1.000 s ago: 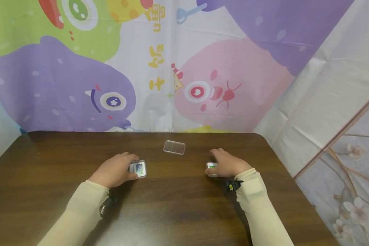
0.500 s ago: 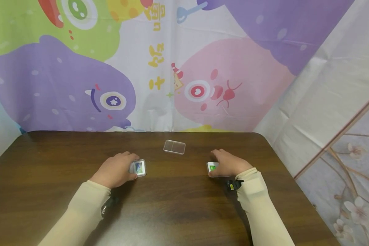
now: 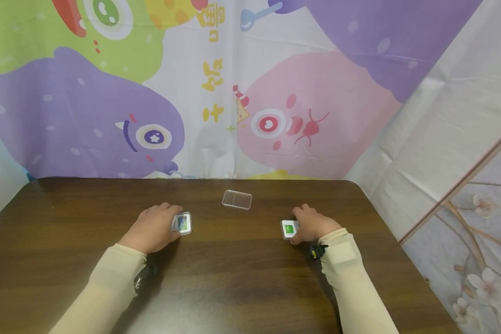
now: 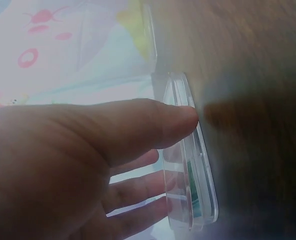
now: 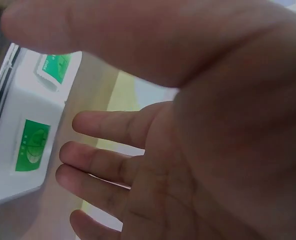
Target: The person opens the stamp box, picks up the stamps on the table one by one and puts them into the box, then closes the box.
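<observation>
My left hand (image 3: 153,228) grips a flat clear plastic case (image 3: 182,223) by its left part, thumb on the near edge and fingers on the far one. A blue-green picture on white shows inside; in the left wrist view the clear plastic case (image 4: 193,165) stands edge-on, close over the table. My right hand (image 3: 315,225) is at the right end of another flat case (image 3: 289,229), white inside with green stamps. In the right wrist view, the fingers (image 5: 105,122) are extended and apart from that stamp case (image 5: 35,100), while the thumb overlaps its upper end.
A transparent rectangular lid or case (image 3: 236,200) lies on the brown wooden table (image 3: 234,287), behind and between the hands. A cartoon-printed cloth (image 3: 217,153) hangs along the table's back edge. A flowered panel (image 3: 476,260) stands at the right.
My left hand has shifted slightly left and back with its case. The right hand's thumb and fingers have drawn back rightward, uncovering more of the stamp case, which stays in place.
</observation>
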Demonstrator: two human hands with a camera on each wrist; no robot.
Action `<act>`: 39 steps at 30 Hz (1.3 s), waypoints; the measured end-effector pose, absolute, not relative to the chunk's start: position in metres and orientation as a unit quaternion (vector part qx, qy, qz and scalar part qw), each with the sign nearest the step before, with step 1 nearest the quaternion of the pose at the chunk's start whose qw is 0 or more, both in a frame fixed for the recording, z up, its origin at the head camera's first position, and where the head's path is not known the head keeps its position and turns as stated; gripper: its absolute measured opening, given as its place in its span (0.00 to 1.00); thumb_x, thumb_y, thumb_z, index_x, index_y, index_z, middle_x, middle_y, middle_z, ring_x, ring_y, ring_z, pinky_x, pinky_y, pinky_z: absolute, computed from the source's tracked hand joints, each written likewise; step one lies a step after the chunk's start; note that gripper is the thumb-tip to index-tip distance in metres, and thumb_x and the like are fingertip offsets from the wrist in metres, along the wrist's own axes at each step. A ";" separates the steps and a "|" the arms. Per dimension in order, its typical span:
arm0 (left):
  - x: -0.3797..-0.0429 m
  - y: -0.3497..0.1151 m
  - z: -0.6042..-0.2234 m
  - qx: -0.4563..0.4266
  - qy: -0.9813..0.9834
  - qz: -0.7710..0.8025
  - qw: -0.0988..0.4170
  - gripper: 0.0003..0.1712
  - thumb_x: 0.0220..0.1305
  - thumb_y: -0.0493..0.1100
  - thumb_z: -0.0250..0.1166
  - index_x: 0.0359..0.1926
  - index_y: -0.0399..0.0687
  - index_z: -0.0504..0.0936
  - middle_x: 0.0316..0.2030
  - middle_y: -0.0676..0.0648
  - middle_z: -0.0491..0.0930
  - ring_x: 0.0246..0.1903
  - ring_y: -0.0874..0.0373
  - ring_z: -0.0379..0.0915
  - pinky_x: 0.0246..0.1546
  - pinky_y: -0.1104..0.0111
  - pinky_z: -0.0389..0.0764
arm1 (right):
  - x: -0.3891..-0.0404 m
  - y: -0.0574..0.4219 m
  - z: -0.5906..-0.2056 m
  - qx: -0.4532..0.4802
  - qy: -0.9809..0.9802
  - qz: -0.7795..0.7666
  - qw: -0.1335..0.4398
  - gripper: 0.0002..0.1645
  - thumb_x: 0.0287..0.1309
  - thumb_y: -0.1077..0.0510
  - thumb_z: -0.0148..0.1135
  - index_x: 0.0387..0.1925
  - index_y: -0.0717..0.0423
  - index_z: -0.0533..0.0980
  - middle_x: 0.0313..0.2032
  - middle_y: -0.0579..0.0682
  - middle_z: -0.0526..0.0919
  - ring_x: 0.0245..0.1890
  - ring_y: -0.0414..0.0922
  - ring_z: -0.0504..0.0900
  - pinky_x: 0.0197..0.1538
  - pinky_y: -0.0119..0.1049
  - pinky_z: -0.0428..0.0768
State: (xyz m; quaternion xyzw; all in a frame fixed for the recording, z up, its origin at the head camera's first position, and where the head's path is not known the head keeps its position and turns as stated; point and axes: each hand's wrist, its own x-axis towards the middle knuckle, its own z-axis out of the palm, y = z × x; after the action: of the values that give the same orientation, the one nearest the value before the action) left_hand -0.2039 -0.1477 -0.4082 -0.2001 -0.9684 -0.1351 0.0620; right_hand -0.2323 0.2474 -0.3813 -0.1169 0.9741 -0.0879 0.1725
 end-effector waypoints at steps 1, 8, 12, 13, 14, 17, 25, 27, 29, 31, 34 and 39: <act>-0.204 -0.148 -0.408 -0.199 -0.968 -0.137 0.061 0.33 0.51 0.42 0.80 0.57 0.34 0.79 0.46 0.36 0.82 0.47 0.38 0.78 0.53 0.39 0.75 | -0.232 0.247 -0.382 -0.117 0.974 -0.087 0.174 0.46 0.48 0.55 0.81 0.66 0.66 0.70 0.53 0.62 0.74 0.45 0.53 0.76 0.48 0.50 0.79; -0.206 -0.149 -0.409 -0.207 -0.965 -0.146 0.062 0.35 0.49 0.42 0.80 0.58 0.33 0.79 0.47 0.35 0.81 0.50 0.37 0.77 0.56 0.39 0.73 | -0.233 0.248 -0.385 -0.121 0.974 -0.085 0.175 0.46 0.48 0.55 0.81 0.66 0.66 0.71 0.53 0.62 0.75 0.45 0.52 0.76 0.48 0.49 0.79; -0.205 -0.148 -0.405 -0.200 -0.966 -0.155 0.056 0.38 0.52 0.44 0.78 0.62 0.33 0.77 0.51 0.34 0.79 0.51 0.34 0.76 0.56 0.39 0.74 | -0.234 0.248 -0.386 -0.125 0.973 -0.088 0.172 0.43 0.49 0.56 0.80 0.65 0.66 0.72 0.52 0.61 0.74 0.45 0.52 0.75 0.48 0.48 0.79; -0.205 -0.147 -0.404 -0.199 -0.965 -0.160 0.055 0.39 0.53 0.45 0.78 0.64 0.34 0.76 0.52 0.34 0.79 0.53 0.34 0.75 0.56 0.39 0.73 | -0.234 0.248 -0.387 -0.125 0.973 -0.087 0.172 0.43 0.49 0.56 0.79 0.64 0.66 0.72 0.51 0.61 0.74 0.45 0.52 0.75 0.48 0.48 0.78; -0.204 -0.146 -0.403 -0.197 -0.965 -0.165 0.054 0.40 0.54 0.46 0.77 0.65 0.35 0.75 0.54 0.34 0.78 0.54 0.34 0.74 0.57 0.40 0.73 | -0.234 0.248 -0.388 -0.125 0.973 -0.087 0.171 0.41 0.49 0.57 0.78 0.64 0.66 0.72 0.51 0.61 0.74 0.45 0.52 0.75 0.48 0.48 0.78; -0.203 -0.141 -0.397 -0.203 -0.960 -0.186 0.050 0.40 0.58 0.47 0.74 0.68 0.38 0.73 0.58 0.36 0.77 0.56 0.37 0.74 0.57 0.43 0.75 | -0.235 0.249 -0.388 -0.126 0.973 -0.085 0.173 0.38 0.50 0.59 0.76 0.62 0.66 0.73 0.49 0.60 0.73 0.44 0.52 0.74 0.48 0.47 0.78; -0.196 -0.130 -0.386 -0.255 -0.944 -0.206 0.044 0.32 0.59 0.50 0.74 0.62 0.44 0.80 0.50 0.45 0.81 0.44 0.53 0.79 0.49 0.55 0.81 | -0.234 0.249 -0.384 -0.120 0.972 -0.098 0.174 0.32 0.50 0.60 0.78 0.56 0.64 0.75 0.46 0.58 0.73 0.44 0.52 0.73 0.47 0.49 0.79; -0.195 -0.128 -0.385 -0.261 -0.944 -0.199 0.040 0.31 0.59 0.50 0.75 0.61 0.44 0.80 0.48 0.46 0.82 0.44 0.54 0.79 0.49 0.55 0.81 | -0.233 0.249 -0.384 -0.119 0.973 -0.097 0.173 0.32 0.50 0.60 0.78 0.56 0.64 0.75 0.46 0.58 0.74 0.44 0.52 0.73 0.48 0.49 0.78; -0.193 -0.128 -0.384 -0.266 -0.944 -0.194 0.038 0.29 0.59 0.50 0.75 0.59 0.44 0.81 0.46 0.47 0.82 0.42 0.55 0.80 0.49 0.55 0.81 | -0.234 0.249 -0.385 -0.118 0.973 -0.095 0.173 0.31 0.50 0.60 0.78 0.55 0.63 0.76 0.47 0.57 0.74 0.45 0.52 0.73 0.49 0.49 0.78; -0.192 -0.128 -0.383 -0.267 -0.945 -0.186 0.039 0.28 0.59 0.50 0.75 0.58 0.44 0.82 0.45 0.48 0.83 0.41 0.55 0.80 0.48 0.54 0.81 | -0.234 0.249 -0.386 -0.115 0.974 -0.094 0.173 0.31 0.51 0.60 0.78 0.55 0.63 0.76 0.47 0.57 0.74 0.45 0.52 0.73 0.49 0.50 0.78; -0.191 -0.127 -0.382 -0.265 -0.947 -0.179 0.043 0.27 0.59 0.50 0.75 0.57 0.44 0.82 0.44 0.48 0.83 0.40 0.55 0.81 0.48 0.54 0.81 | -0.234 0.249 -0.386 -0.114 0.974 -0.091 0.174 0.30 0.51 0.60 0.78 0.55 0.62 0.76 0.47 0.57 0.74 0.45 0.52 0.73 0.49 0.49 0.78; -0.191 -0.127 -0.380 -0.261 -0.948 -0.176 0.043 0.27 0.59 0.51 0.74 0.57 0.44 0.83 0.46 0.48 0.84 0.40 0.55 0.81 0.49 0.53 0.82 | -0.235 0.249 -0.387 -0.114 0.975 -0.087 0.170 0.30 0.51 0.59 0.78 0.55 0.62 0.76 0.46 0.57 0.75 0.44 0.51 0.74 0.49 0.49 0.78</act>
State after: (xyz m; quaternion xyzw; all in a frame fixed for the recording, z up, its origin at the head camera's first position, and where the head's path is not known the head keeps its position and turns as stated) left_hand -0.1908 -0.1269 -0.3804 -0.2606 -0.9482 -0.1763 0.0432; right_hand -0.2347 0.2493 -0.3868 -0.1139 0.9749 -0.0870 0.1704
